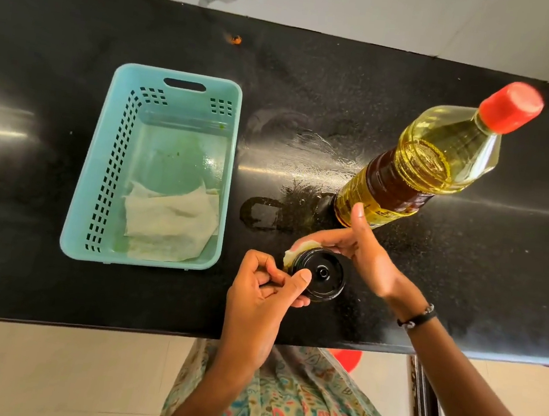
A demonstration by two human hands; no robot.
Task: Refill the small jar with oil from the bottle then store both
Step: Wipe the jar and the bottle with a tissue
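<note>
A small jar with a black lid (321, 276) stands near the front edge of the black counter (81, 32). My left hand (264, 295) grips the jar from the left, thumb resting on the lid. My right hand (361, 248) presses a pale tissue (295, 249) against the jar's far side, fingers curled round it. The oil bottle (431, 167), with a red cap and yellow oil inside, stands upright just behind my right hand, cap on.
A light blue plastic basket (106, 168) sits to the left with folded paper towel (168, 223) in it. Oily smears and a ring mark (262, 213) lie on the counter between basket and bottle. A marble wall runs along the back.
</note>
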